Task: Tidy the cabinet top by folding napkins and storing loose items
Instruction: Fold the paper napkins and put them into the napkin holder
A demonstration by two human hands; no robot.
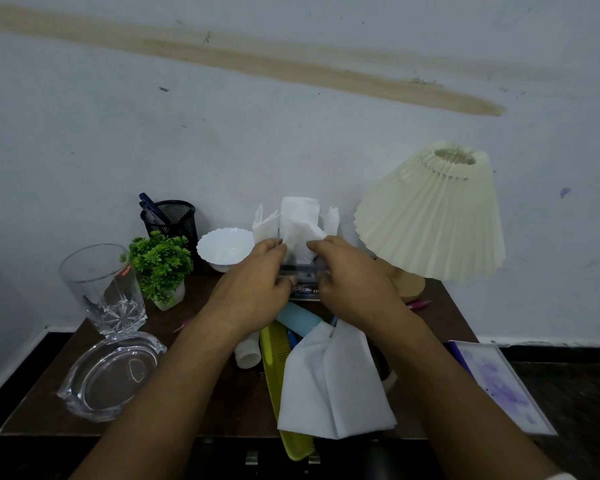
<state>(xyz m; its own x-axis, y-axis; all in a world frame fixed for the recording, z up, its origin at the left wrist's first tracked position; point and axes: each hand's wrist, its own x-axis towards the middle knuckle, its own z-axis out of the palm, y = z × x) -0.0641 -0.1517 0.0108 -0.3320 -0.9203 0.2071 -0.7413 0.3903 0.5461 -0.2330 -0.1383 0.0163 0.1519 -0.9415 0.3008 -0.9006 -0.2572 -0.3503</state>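
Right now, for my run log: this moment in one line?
step: seating napkin in holder | left hand: on holder | right hand: on holder | unfolded napkin: waiting

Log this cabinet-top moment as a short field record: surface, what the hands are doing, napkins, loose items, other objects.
surface: dark wooden cabinet top
left hand: at the clear napkin holder, fingers on the upright napkin
right hand: same holder, pinching that napkin from the other side
unfolded napkin: lies loose at the front edge, over a yellow-green comb
loose items: light blue tube, pink pen
back row: mesh pen holder, white bowl, lamp
left side: small plant, drinking glass, glass ashtray
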